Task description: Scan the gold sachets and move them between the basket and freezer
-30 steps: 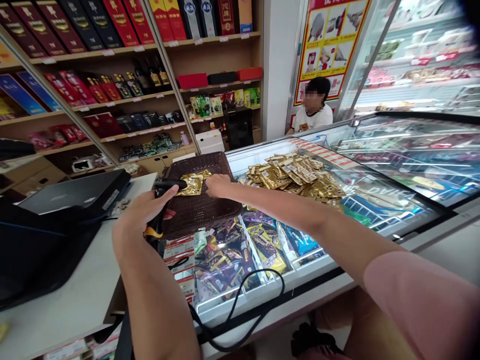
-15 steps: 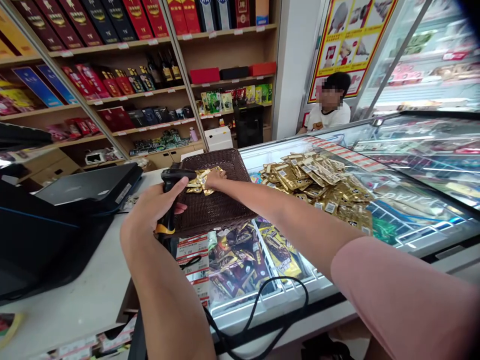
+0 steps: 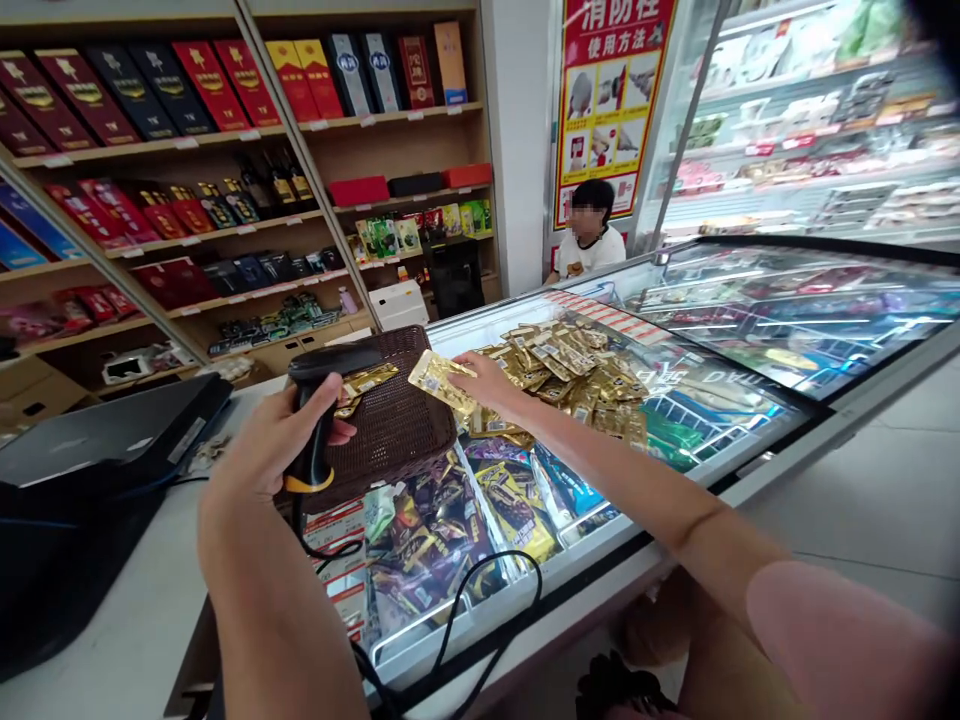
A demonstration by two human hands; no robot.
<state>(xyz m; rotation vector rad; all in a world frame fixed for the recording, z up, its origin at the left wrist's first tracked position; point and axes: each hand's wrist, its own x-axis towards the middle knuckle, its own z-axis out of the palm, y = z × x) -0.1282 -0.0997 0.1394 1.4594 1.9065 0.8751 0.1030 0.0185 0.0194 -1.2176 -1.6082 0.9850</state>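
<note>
In the head view my left hand (image 3: 262, 435) is wrapped round the handle of a black barcode scanner (image 3: 330, 360) with a yellow-orange band at its base. The scanner's head points right, above the left part of a brown woven basket (image 3: 397, 435). Several gold packets (image 3: 369, 380) lie in the basket, partly hidden behind the scanner. My right hand (image 3: 486, 385) grips a gold packet (image 3: 439, 382) over the basket's right edge; whether it holds more than one, I cannot tell. Under and beyond that hand, a heap of gold packets (image 3: 559, 360) is spread on the glass-topped freezer (image 3: 600, 515).
The scanner's black cable (image 3: 480, 565) loops over the freezer's front edge. Wrapped ice creams (image 3: 427, 540) show through the glass. At left are a counter (image 3: 97, 600) and a dark flat device (image 3: 112, 425). A person (image 3: 592, 245) sits behind the freezer, near stocked shelves (image 3: 187, 140).
My right hand has come out of the basket's far part to its right edge, now with a gold packet in its fingers. My left hand keeps the scanner; the view has turned right.
</note>
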